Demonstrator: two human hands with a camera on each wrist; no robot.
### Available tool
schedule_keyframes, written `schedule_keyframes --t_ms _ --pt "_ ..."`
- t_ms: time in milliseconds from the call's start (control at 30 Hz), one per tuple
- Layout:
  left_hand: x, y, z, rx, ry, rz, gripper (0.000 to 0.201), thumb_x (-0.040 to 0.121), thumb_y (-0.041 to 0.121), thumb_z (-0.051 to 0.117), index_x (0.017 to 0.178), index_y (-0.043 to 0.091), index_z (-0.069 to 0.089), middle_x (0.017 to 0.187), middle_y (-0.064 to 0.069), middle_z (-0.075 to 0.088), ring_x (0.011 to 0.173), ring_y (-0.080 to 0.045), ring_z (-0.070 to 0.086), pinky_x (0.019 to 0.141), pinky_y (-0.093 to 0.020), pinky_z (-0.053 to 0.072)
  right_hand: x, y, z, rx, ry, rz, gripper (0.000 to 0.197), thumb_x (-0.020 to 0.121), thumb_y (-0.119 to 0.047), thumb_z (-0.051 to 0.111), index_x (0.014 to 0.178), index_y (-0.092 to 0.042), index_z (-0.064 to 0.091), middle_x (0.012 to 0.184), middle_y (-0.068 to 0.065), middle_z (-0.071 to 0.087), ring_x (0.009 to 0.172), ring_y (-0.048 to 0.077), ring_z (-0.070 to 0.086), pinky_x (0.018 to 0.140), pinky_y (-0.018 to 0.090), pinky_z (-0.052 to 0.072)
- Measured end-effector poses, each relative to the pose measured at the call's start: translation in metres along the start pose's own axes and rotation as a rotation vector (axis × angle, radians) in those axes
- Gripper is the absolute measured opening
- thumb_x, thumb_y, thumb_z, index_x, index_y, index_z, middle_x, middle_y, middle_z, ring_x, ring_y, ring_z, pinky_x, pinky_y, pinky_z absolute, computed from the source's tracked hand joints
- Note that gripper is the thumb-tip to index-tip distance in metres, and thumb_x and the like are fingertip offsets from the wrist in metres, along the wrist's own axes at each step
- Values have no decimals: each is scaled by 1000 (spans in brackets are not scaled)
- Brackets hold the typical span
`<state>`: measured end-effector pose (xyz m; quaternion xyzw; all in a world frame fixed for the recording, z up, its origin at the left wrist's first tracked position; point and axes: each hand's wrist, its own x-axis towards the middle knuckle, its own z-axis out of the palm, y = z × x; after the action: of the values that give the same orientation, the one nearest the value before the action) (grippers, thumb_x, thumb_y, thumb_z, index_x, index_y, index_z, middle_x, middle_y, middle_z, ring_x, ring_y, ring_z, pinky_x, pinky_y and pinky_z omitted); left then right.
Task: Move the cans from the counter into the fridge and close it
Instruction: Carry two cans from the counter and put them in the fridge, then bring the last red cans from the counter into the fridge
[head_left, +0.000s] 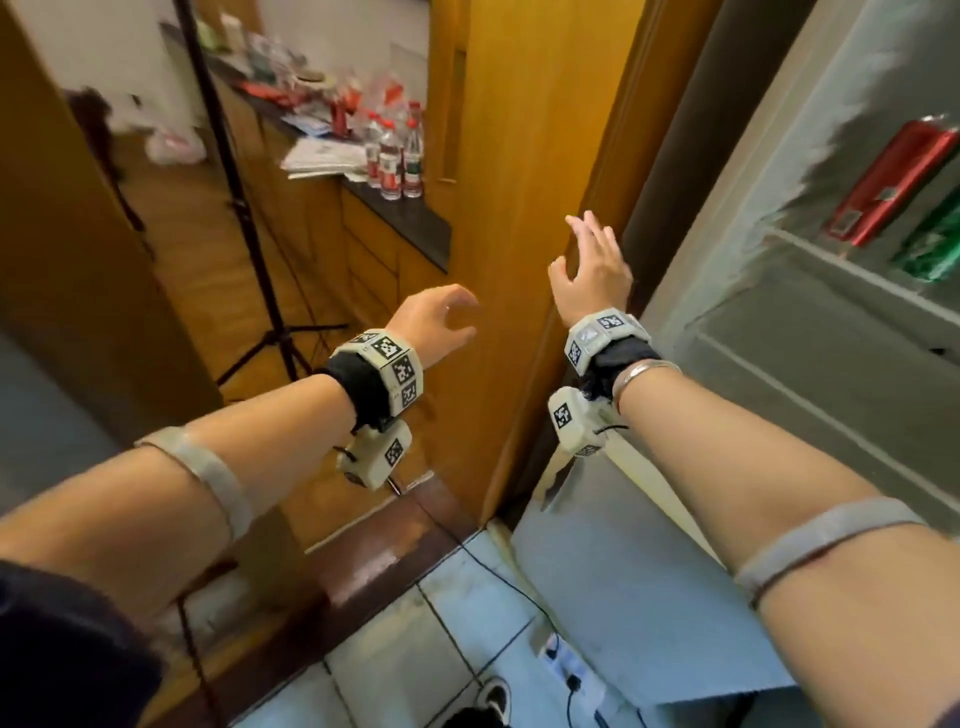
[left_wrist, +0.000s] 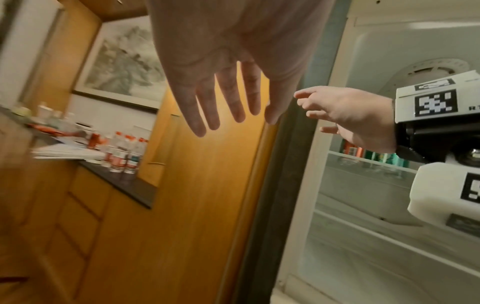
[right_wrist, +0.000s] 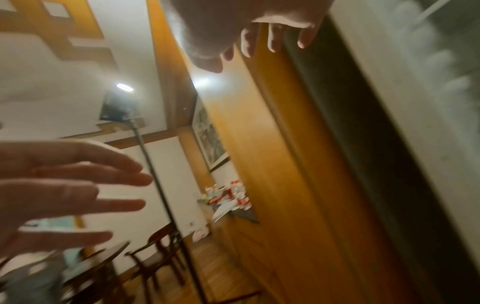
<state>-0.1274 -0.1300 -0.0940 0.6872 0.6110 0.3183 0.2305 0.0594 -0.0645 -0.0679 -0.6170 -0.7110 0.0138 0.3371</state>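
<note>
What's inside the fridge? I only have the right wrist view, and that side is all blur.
Observer: A red metal can and a green metal can stand side by side on the white fridge shelf.
Operator: Any cans left on the counter?
Observer: A second red can shows on the dark counter, near the clear red-capped water bottles.
Operator: Anything on the floor?
Observer: A white power strip with a black cable lies on the pale floor tiles by the fridge.
</note>
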Motion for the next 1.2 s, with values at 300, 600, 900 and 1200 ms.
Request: schedule_keyframes --t_ms 300,600,900,1200 --pt "-129 -79 -110 137 216 -254 40 86 22 62 125 24 53 134 2 53 123 -17 50 98 -27 39 -77 -178 79 260 -258 -306 52 93 -24 48 143 -26 36 154 -3 29 146 19 19 116 45 18" --pt "-254 -122 -181 270 470 -534 54 86 22 62 137 21 44 143 -5 46 132 -21 42 109 -28 30 -159 -304 111 387 -496 -649 54 91 -22 52 143 -24 38 154 -2 29 145 21 20 117 46 22" --pt "-431 -165 -235 298 686 -859 56 87 24 61 138 22 41 148 -2 38 137 -21 34 113 -30 25 -286 -434 126 410 -776 -914 51 96 -25 46 145 -26 31 157 -4 22 147 18 13 119 45 14" --pt "-623 -178 -281 282 888 -1110 53 90 26 56 140 26 37 151 -2 32 137 -23 34 112 -31 29 -450 -565 105 550 -870 -1201 49 96 -23 43 144 -20 35 154 -1 31 145 18 20 117 44 21"
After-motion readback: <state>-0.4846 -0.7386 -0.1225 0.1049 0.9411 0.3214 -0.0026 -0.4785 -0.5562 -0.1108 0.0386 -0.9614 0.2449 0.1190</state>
